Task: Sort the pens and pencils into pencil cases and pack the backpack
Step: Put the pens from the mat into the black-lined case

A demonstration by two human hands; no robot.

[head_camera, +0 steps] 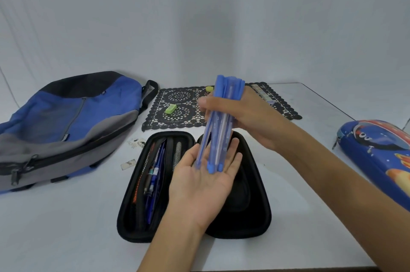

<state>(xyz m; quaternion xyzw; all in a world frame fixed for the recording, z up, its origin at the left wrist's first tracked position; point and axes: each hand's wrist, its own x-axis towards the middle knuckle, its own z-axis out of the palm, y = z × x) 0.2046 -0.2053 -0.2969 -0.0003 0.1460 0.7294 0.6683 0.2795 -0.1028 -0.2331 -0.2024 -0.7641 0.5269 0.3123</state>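
My right hand (250, 116) grips a bundle of several blue pens (219, 123), held nearly upright above the open black pencil case (255, 216). The pens' lower ends stand on the flat palm of my left hand (204, 185), which is open under them. The case's left half holds several pens and pencils (153, 180). A blue and grey backpack (66, 125) lies zipped at the left. A blue cartoon pencil case (377, 160) lies closed at the right edge.
A black lace mat (182, 105) lies behind the case, with a green eraser (170, 108), a small yellow item (209, 88) and a ruler (264, 94) on it. Small paper scraps (128, 164) lie left of the case. The white table's edge runs along the right.
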